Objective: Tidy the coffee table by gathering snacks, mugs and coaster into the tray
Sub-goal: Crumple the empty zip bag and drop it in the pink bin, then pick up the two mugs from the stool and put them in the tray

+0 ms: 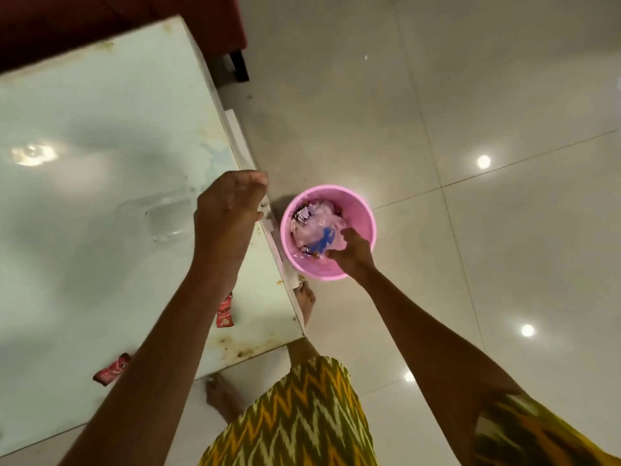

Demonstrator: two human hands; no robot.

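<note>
I am looking down at my right hand (349, 252) reaching into a pink bucket (361, 210) on the tiled floor (470, 95); its fingers are curling together onto a crumpled pinkish plastic bag (316, 230) with a blue print, pressing it among shiny wrappers (302, 213) just beyond the fingertips. My left hand (232, 206) is hovering over the glass coffee table's (84, 163) edge, fingers loosely bent and a little apart, clamping nothing I can see. Two red snack sachets (224, 311) are lying on the glass well behind those fingers, one beside my forearm and one (111, 368) nearer the elbow. A clear plastic container (158, 216) is sitting just left of the left hand.
</note>
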